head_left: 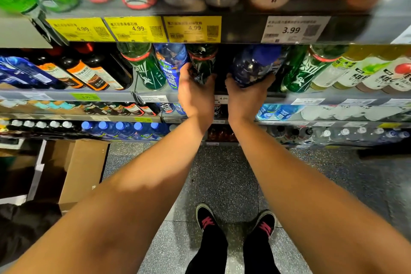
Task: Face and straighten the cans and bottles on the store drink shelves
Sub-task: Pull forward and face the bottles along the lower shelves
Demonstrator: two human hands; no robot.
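My left hand [195, 93] grips the lower body of a dark green bottle [203, 60] on the second shelf. My right hand [245, 93] is wrapped under a dark blue bottle [253, 65] just to the right, which leans forward off the row. A blue-labelled bottle [171, 62] stands left of my left hand, and green bottles [300, 71] stand right of the blue one. The gap between my two hands is dark, and I cannot see what stands in it.
The top shelf edge [242, 29] with yellow and white price tags overhangs the bottles. Lower shelves hold small bottles and blue-capped water [120, 128]. An open cardboard box [82, 169] sits on the floor at left. My shoes [235, 222] stand on speckled floor.
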